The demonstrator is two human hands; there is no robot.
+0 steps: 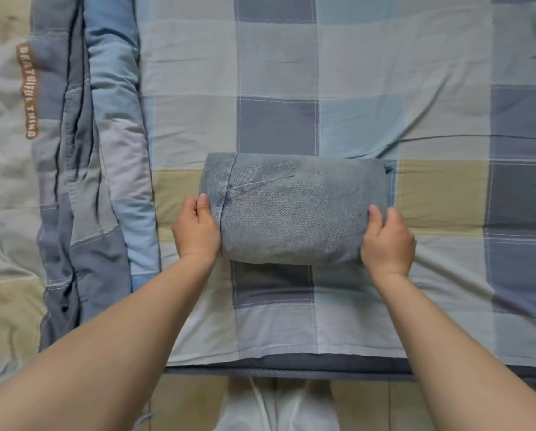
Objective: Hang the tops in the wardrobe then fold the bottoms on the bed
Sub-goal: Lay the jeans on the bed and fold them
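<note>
- Two hands bracket one folded pair of blue denim jeans [294,209] lying on the checked bed sheet [354,57], near the bed's front edge and roughly midway along it.
- At the bundle's left end, the left hand [196,228] holds the fabric, thumb on top near the hem seam and fingers curled round the side.
- At the right end, the right hand [388,236] grips in the same way, thumb and forefinger pinching the top layer.
- Judging by the compact, rounded shape, the fold looks nearly finished; what remains is probably squaring it up and setting it down.
- To do this well, keep both ends level so the layers do not slide apart, press the bulging top flat with open palms, and line the long side up with the bed's front edge.
- One corner of cloth pokes out at the far right end; tucking it under would tidy the stack.
- A rolled quilt [105,150] lies along the bed's left edge, well apart from the jeans, so it need not be moved.
- No other bottoms are in view, so how many remain cannot be told.
</note>
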